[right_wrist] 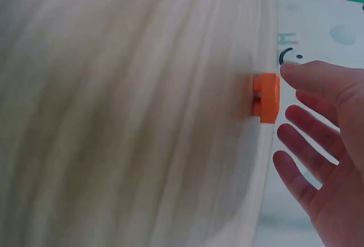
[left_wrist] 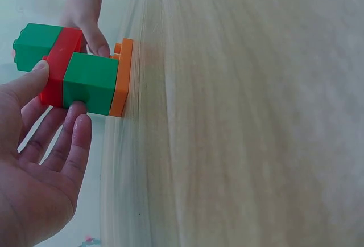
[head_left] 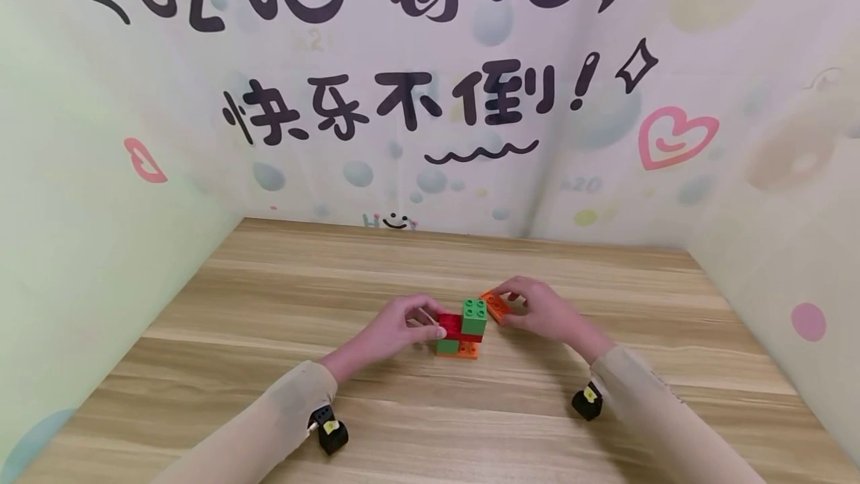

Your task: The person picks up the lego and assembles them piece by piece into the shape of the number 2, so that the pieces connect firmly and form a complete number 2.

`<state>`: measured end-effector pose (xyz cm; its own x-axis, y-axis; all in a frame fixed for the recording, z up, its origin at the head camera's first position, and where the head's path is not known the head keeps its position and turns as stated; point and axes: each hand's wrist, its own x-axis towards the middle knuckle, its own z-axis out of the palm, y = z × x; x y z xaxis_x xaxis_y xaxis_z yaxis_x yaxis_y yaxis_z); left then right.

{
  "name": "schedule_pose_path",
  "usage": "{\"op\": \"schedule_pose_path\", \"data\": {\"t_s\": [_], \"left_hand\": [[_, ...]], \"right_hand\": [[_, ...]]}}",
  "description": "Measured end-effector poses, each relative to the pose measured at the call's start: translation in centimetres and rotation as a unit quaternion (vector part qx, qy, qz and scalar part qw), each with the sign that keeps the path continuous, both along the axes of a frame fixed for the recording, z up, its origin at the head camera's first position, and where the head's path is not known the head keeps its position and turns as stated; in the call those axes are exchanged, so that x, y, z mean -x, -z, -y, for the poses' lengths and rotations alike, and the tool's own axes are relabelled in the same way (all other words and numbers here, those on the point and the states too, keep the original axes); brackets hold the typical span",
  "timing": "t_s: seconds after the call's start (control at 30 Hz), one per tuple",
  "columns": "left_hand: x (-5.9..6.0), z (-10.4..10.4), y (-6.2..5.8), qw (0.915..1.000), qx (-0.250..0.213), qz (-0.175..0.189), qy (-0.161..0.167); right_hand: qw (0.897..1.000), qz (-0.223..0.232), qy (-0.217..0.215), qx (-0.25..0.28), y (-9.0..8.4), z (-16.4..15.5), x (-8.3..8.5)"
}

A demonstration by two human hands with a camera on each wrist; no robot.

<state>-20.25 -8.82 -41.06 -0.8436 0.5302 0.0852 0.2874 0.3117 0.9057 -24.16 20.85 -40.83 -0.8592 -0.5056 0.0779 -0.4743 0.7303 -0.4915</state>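
Pastel walls with cartoon lettering close round the wooden table (head_left: 269,297). Near its middle stands a small brick stack (head_left: 463,331): green and red blocks on an orange base. The left hand (head_left: 396,331) steadies its left side, fingers relaxed, touching. Just right of the stack lies a flat orange plate (head_left: 496,305), long axis slanting toward the far edge; the right hand (head_left: 544,308) is nearer, fingertips on it, not curled round.

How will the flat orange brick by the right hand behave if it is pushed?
The flat orange brick looks like rigid plastic, so it should stay stiff. It lies low on the smooth wooden table, so it would probably slide, not tip. It seems light.
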Motion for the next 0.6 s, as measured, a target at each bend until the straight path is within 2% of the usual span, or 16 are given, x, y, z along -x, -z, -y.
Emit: {"op": "schedule_pose_path", "data": {"t_s": [0.13,0.33,0.6], "left_hand": [[-0.01,0.03,0.06,1.0000,-0.002,0.003,0.002],[0.13,0.08,0.25,1.0000,-0.001,0.003,0.002],[0.29,0.01,0.53,1.0000,-0.007,0.004,0.002]], "right_hand": [[1.000,0.002,0.020,-0.012,0.08,0.48,-0.30],[0.999,-0.026,0.025,-0.032,0.39,0.57,-0.47],[1.000,-0.014,-0.018,-0.009,0.14,-0.17,-0.63]]}}
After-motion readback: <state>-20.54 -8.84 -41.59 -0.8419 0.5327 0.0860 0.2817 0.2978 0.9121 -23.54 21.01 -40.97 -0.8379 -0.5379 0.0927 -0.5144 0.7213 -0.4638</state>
